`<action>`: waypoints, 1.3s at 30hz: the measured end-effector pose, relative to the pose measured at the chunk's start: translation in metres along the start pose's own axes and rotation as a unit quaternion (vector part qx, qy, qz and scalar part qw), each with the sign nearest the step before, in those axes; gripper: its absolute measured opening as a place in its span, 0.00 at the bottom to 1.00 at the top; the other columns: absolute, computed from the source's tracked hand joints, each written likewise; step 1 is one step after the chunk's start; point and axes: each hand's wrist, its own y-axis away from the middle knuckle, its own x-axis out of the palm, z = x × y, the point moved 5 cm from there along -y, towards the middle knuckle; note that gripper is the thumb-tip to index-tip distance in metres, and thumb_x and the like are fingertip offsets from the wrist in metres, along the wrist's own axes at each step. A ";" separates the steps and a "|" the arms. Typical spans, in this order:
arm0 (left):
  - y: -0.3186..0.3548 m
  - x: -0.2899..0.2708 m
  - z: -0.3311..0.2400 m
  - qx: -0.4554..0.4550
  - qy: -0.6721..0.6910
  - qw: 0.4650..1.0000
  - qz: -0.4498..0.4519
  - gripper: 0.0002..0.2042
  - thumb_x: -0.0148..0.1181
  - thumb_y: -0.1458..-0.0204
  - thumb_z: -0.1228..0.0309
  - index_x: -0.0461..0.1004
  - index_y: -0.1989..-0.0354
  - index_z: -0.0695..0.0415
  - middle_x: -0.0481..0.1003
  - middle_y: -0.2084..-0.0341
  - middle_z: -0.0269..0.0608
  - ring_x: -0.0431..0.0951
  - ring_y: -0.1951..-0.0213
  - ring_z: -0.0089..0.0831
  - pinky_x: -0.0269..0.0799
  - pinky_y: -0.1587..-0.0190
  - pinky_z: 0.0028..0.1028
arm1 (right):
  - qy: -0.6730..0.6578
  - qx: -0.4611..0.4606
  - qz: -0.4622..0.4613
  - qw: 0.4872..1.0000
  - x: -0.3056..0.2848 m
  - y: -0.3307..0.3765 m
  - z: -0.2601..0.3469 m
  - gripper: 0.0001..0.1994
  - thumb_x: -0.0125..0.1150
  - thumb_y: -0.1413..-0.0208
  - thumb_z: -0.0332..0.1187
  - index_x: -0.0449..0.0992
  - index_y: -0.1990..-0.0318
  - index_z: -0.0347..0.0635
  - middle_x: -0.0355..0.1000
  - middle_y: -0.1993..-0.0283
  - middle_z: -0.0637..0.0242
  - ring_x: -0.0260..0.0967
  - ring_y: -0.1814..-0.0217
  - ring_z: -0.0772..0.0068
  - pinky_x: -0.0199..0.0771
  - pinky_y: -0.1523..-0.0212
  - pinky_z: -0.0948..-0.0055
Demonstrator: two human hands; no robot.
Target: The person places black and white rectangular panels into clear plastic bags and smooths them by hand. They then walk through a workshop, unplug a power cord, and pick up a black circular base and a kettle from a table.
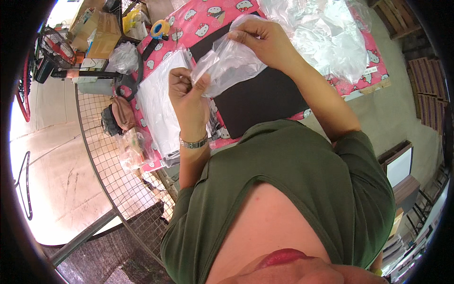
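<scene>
A thin clear plastic bag (pixel 231 71) is stretched between my two hands, above the table. My left hand (pixel 189 94) pinches its near left edge between thumb and fingers; a metal-band watch (pixel 193 142) circles that wrist. Higher and to the right, my right hand (pixel 267 42) grips the bag's far edge between thumb and fingertips. Beneath lies a flat black sheet (pixel 260 104), partly covered by the bag. A stack of flat clear plastic sleeves (pixel 156 102) rests left of my left hand. Right of my right hand spreads a heap of crumpled clear plastic (pixel 326 42).
A pink cartoon-print cloth (pixel 201 16) covers the table. Tape rolls (pixel 160 28) sit at its far left, near a cardboard box (pixel 104 35). A pinkish pouch (pixel 124 113) lies at the left edge beside wire mesh (pixel 101 142). Wooden pallets (pixel 428 90) stand far right.
</scene>
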 end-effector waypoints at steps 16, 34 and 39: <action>0.033 -0.138 -0.011 -0.200 -0.109 0.969 -0.094 0.13 0.42 0.43 0.63 0.69 0.59 0.58 0.72 0.71 0.35 0.71 0.74 0.20 0.70 0.73 0.22 | -0.343 0.129 0.586 0.723 0.010 0.054 0.007 0.16 0.64 0.60 0.33 0.76 0.64 0.31 0.73 0.73 0.60 0.68 0.72 0.77 0.67 0.70 0.76; 0.001 -0.123 0.030 -0.420 -0.299 0.780 0.353 0.15 0.64 0.61 0.70 0.73 0.64 0.64 0.75 0.70 0.39 0.72 0.65 0.25 0.68 0.61 0.26 | -0.414 0.250 -0.025 0.875 -0.079 -0.040 -0.137 0.16 0.53 0.47 0.41 0.71 0.58 0.39 0.70 0.68 0.67 0.67 0.63 0.75 0.69 0.65 0.75; -0.054 -0.173 0.008 -0.188 0.042 0.971 -0.144 0.17 0.47 0.49 0.60 0.70 0.60 0.61 0.75 0.68 0.42 0.75 0.68 0.31 0.71 0.60 0.27 | -0.226 0.253 0.333 0.880 -0.039 -0.026 -0.153 0.18 0.52 0.46 0.46 0.72 0.64 0.38 0.71 0.69 0.66 0.67 0.71 0.77 0.67 0.64 0.78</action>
